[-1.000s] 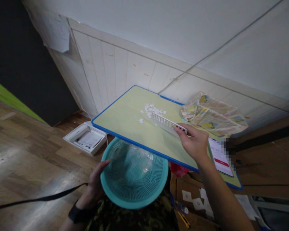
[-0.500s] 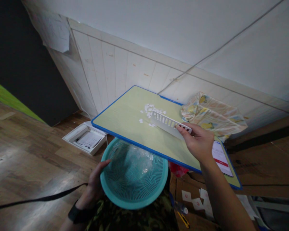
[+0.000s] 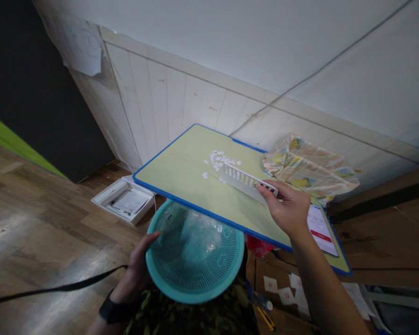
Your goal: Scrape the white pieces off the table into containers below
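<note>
My right hand (image 3: 288, 204) grips one end of a white slotted plastic piece (image 3: 244, 181), held over the pale green board with its far end beside a pile of small white pieces (image 3: 218, 159). One separate white piece (image 3: 205, 175) lies left of that end. The board (image 3: 174, 163) has a blue rim. My left hand (image 3: 141, 258) holds the left rim of a turquoise plastic basket (image 3: 195, 297), its thumb over the edge. Clear plastic bits (image 3: 204, 232) lie inside the basket, which sits on my lap, partly under the board's front edge.
A patterned cloth-covered item (image 3: 310, 170) stands at the board's back right, and a phone (image 3: 321, 230) lies on its right end. An open white box (image 3: 125, 202) is on the floor at left. Below right are printed cards (image 3: 286, 295) and a yellow cutter (image 3: 266, 318).
The far end of the white slotted piece has shifted slightly right and down, with its face tilted differently. My left hand and the basket have hardly moved.
</note>
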Tool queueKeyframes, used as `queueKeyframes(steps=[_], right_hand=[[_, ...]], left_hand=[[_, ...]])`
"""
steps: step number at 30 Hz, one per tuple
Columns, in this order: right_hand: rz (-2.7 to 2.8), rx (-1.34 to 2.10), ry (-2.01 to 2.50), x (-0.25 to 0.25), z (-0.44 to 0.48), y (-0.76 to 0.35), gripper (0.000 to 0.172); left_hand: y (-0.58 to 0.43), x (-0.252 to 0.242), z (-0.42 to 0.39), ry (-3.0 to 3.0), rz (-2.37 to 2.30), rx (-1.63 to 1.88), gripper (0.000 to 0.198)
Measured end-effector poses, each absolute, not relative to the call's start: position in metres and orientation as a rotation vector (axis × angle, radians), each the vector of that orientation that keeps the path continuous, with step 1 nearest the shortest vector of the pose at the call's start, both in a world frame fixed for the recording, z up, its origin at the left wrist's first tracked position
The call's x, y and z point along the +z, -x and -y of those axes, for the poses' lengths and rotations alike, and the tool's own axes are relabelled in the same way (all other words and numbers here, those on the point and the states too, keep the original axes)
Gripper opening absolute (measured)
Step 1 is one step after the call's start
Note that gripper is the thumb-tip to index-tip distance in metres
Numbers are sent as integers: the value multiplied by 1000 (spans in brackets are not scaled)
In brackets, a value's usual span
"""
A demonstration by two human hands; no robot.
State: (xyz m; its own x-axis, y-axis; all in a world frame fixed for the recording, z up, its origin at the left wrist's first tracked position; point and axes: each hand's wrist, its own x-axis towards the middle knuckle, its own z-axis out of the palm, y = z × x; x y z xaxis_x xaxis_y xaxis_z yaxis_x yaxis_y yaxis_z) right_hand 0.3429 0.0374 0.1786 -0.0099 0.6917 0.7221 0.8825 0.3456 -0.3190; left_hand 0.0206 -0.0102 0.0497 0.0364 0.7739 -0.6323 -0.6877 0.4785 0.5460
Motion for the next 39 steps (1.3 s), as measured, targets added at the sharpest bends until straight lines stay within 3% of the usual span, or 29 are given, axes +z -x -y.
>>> queueKeyframes(steps=[17, 25, 39], right_hand=[[1723, -177, 1437, 174, -29, -340, 13], [1641, -184, 1448, 173, -28, -340, 16], [1670, -203, 1457, 168, -62, -310, 23]], left_hand=[[-22, 52, 10, -84, -1060, 1131, 18], [-24, 61, 8, -42, -1040, 1113, 26], [-21, 58, 10, -45, -1037, 1106, 10]])
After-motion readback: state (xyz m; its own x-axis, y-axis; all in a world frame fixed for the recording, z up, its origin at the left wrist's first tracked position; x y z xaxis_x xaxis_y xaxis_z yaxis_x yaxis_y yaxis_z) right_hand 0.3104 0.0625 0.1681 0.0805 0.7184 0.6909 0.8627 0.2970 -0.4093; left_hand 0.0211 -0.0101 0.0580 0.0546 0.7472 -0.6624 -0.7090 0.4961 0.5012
